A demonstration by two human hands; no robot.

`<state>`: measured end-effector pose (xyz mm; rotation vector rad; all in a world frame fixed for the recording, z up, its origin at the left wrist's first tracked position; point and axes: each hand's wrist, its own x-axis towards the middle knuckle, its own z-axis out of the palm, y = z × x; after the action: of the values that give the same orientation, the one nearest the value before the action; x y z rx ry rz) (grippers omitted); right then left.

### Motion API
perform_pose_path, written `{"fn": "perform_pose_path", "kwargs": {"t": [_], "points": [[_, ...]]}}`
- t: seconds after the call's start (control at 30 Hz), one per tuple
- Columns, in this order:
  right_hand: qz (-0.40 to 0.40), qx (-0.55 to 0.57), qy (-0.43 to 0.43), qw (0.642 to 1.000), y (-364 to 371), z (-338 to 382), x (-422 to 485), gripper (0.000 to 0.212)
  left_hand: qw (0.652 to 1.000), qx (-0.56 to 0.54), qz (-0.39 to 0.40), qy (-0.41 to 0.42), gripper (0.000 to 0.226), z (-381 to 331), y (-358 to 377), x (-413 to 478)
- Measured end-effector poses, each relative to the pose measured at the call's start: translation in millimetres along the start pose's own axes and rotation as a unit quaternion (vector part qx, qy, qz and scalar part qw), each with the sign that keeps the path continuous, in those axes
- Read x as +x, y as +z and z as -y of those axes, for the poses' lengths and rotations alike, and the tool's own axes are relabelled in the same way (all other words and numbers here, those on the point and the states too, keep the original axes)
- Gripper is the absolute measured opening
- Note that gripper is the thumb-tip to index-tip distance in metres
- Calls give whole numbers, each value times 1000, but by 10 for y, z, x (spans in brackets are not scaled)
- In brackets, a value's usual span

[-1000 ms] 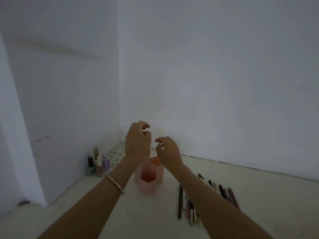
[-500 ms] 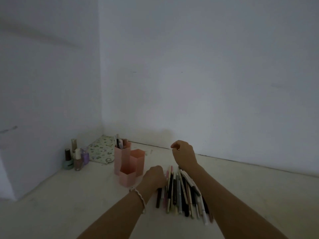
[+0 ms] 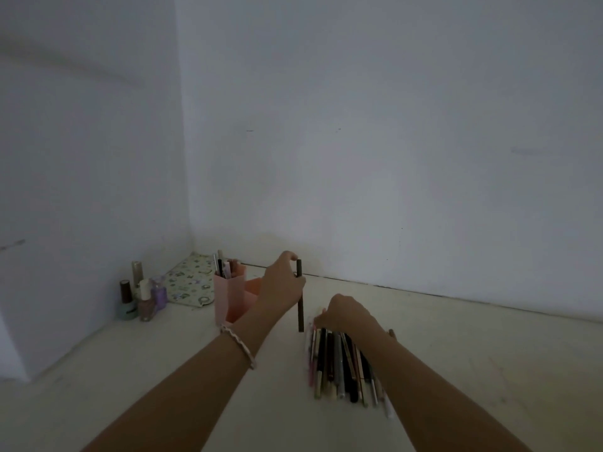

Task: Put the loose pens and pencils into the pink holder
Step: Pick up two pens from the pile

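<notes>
The pink holder (image 3: 228,296) stands on the pale floor left of centre, with several pens upright in its tall rear compartment. My left hand (image 3: 282,282) grips a dark pencil (image 3: 300,308) held upright, just right of the holder. A pile of loose pens and pencils (image 3: 339,363) lies on the floor to the right. My right hand (image 3: 342,313) rests on the far end of that pile with curled fingers that seem to pinch a pen; my forearm hides part of the pile.
Several nail polish bottles (image 3: 140,296) stand by the left wall. A patterned flat pouch (image 3: 191,280) lies in the corner behind the holder. White walls close the space at the left and back.
My left hand has lifted a dark pencil off the pile and raised it upright beside the holder. My right hand has dropped onto the pile's far end.
</notes>
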<state>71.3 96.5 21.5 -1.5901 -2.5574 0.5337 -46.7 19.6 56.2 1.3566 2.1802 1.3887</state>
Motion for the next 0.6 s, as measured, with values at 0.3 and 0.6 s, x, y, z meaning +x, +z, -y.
{"fn": "perform_pose_path", "kwargs": {"t": [0.3,0.6], "points": [[-38,95,-2,995,-48,134,-39,33,988,-76,-120,61,41,-48,-252,-9],[-331,382,-121,854,-570,596,-139,18,943,-46,-302,134,41,127,-965,161]]}}
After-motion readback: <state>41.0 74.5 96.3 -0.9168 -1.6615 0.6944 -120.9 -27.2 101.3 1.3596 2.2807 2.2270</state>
